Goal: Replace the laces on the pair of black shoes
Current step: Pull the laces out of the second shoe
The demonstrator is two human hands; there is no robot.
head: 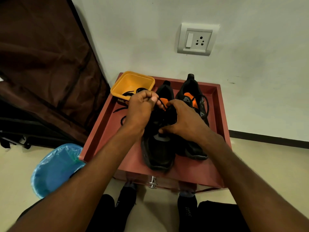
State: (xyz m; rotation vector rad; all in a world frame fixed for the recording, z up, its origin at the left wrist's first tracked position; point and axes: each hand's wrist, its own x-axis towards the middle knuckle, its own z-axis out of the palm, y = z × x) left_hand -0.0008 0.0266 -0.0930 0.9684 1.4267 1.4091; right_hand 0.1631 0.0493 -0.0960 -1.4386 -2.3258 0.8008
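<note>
the left hand (142,106) is curled tight, pinching a black lace (161,103) above the near shoe (158,148). the right hand (182,119) grips that shoe's tongue area, fingers bent. both shoes sit on the red table (103,131), the other shoe (192,91) just beside.

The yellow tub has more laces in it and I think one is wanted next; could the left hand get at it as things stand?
Probably yes. The yellow tub sits open-topped just behind the left hand, nothing between them. But that hand first has to drop the lace it pinches.
</note>
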